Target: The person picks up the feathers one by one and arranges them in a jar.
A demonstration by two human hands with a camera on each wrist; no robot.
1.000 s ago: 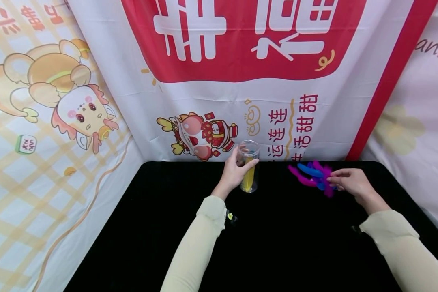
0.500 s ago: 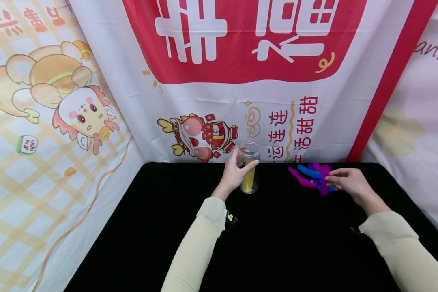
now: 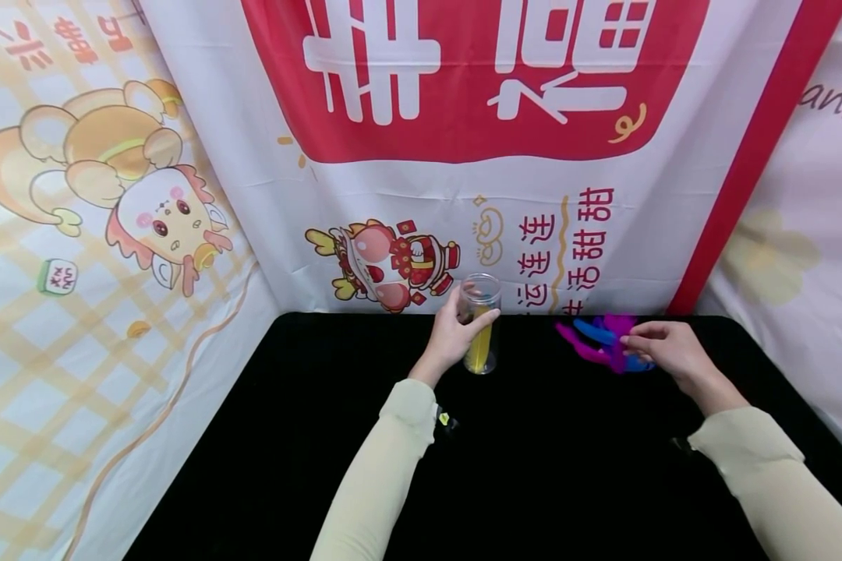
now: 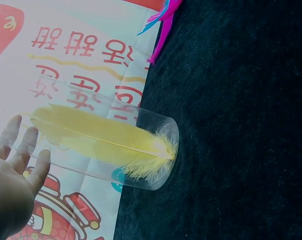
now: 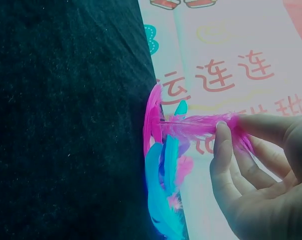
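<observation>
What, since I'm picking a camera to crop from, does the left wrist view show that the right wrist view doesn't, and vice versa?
Only the left wrist view shows the left hand, the clear cylinder and the yellow feather inside it.

Only the right wrist view shows the right hand, pinching a pink feather.

Both share the black tabletop, the white printed cloth and some pink and blue feathers, which are cut off at the top edge in the left wrist view.

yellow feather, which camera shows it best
Left wrist: the yellow feather shows large through the clear tube, shaft and fluffy base visible. The head view shows it small, partly covered; the right wrist view shows none.
</observation>
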